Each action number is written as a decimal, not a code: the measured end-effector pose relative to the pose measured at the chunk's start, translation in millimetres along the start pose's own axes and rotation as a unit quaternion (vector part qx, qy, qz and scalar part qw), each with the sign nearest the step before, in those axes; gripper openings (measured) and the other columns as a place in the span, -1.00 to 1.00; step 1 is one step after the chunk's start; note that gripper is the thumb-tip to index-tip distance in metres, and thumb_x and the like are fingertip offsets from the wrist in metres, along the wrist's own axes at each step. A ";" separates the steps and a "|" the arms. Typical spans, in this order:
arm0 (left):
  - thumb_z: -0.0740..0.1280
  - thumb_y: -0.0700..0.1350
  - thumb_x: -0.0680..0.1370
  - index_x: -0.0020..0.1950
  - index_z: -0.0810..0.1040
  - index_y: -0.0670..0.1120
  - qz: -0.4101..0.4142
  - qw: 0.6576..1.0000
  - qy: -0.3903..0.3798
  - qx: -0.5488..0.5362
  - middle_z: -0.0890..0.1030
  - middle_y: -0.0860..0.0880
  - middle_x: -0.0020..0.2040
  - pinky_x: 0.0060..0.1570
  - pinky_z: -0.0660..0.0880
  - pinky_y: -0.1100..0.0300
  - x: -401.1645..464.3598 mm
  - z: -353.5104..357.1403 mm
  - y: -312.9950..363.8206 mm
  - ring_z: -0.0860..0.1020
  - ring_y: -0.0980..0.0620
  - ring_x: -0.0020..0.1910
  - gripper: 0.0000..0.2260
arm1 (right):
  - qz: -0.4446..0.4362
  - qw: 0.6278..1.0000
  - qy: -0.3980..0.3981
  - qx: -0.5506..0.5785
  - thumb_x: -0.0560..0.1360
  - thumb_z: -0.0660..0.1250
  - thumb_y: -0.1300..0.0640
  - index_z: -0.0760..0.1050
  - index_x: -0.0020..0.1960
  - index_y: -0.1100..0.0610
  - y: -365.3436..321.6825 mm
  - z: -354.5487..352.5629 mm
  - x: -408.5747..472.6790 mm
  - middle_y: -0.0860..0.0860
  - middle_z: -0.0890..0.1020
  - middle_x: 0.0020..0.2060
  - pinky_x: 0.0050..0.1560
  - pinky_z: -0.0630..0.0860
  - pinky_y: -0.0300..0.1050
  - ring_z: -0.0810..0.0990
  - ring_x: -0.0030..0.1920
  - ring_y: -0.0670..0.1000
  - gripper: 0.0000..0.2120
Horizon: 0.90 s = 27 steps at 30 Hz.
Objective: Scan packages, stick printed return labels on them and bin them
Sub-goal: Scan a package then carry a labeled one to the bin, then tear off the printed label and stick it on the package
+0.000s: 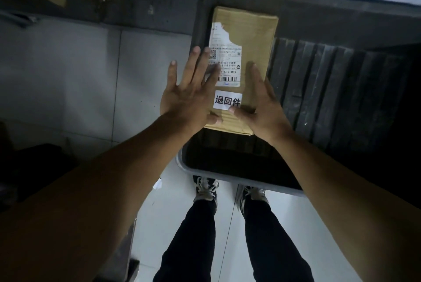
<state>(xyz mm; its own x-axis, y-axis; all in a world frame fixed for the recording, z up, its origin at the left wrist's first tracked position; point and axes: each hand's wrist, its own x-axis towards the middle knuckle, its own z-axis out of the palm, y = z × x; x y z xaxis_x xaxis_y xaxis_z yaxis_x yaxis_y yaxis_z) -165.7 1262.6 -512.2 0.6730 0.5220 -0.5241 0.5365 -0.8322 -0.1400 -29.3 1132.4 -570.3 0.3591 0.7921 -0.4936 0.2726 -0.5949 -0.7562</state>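
A large dark plastic bin (341, 90) with ribbed inner walls is sitting on the pale tiled floor (68, 76), its rim spreading out below and to the right of both hands. The person's legs in dark trousers (193, 236) and a pair of laced sneakers (206, 189) are showing beneath the near rim of the bin.

A brown cardboard package (255, 37) is lying lengthwise over the left part of the bin, between the two hands and reaching away beyond the fingertips; whether it is resting on anything inside is hard to tell.

The left hand (189, 90) is spreading its straight fingers flat along the left side of the package, with the fingertips overlapping the edge of the white shipping label (227, 62), so this grip is wide open and only touching the box. The right hand (262, 103) is lying along the right side of the package with fingers straight and relaxed, its thumb pressing on the top face just under the return sticker; this grip too is open rather than closed round anything.

The shipping label, partly torn at its far end and bearing a barcode, is sitting just ahead of the left fingertips. The small white return sticker (224, 99) with three black Chinese characters is lying between the two hands, touching the right thumb.
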 end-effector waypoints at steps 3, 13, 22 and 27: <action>0.33 0.47 0.35 0.62 -0.21 -0.03 0.000 1.000 -0.012 0.006 -0.33 -0.17 0.58 0.47 -0.17 -0.28 0.9 -2.2 -1.0 -0.37 -0.17 0.55 0.12 | 0.013 1.000 -0.004 -0.011 0.39 0.51 -0.13 -0.14 0.56 -0.26 -4.9 -7.1 3.0 0.05 0.06 0.57 0.40 0.30 0.05 0.20 0.52 0.13 0.01; 0.23 0.32 0.54 0.61 -0.20 0.00 -0.020 0.998 -0.026 -0.056 -0.21 -0.15 0.61 0.50 -0.18 -0.20 -32.9 -53.4 7.9 -0.27 -0.16 0.58 -0.13 | 0.048 0.980 -0.012 -0.194 0.51 0.34 -0.20 -0.12 0.58 -0.17 -48.8 -51.3 -22.8 0.06 0.01 0.58 0.34 0.40 0.25 0.22 0.51 0.25 -0.17; 0.20 0.20 0.60 0.57 0.12 -0.01 -0.039 0.986 0.028 -0.160 0.18 -0.15 0.54 0.40 0.26 -0.10 -160.2 -224.5 49.5 0.20 -0.17 0.51 -0.38 | 0.050 0.969 0.017 -0.240 0.58 0.26 -0.09 0.07 0.56 -0.01 -179.5 -163.1 -199.7 0.09 0.17 0.53 0.35 0.39 0.23 0.21 0.50 0.19 -0.36; 0.20 0.14 0.60 0.52 0.24 -0.02 0.012 0.983 0.065 -0.171 0.26 -0.15 0.52 0.32 0.33 -0.11 -237.7 -312.8 75.1 0.26 -0.17 0.46 -0.48 | 0.057 0.964 0.085 -0.245 0.57 0.26 -0.07 0.16 0.51 0.00 -246.2 -219.4 -317.5 0.07 0.33 0.43 0.28 0.44 0.18 0.35 0.40 0.13 -0.44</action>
<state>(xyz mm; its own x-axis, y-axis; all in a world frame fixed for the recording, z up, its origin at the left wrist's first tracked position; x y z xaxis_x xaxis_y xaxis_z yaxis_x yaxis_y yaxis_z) -126.1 1134.5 -135.4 0.7347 0.5412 -0.4090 0.6449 -0.7442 0.1738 -14.6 997.3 -133.2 0.5417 0.7085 -0.4523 0.5966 -0.7031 -0.3869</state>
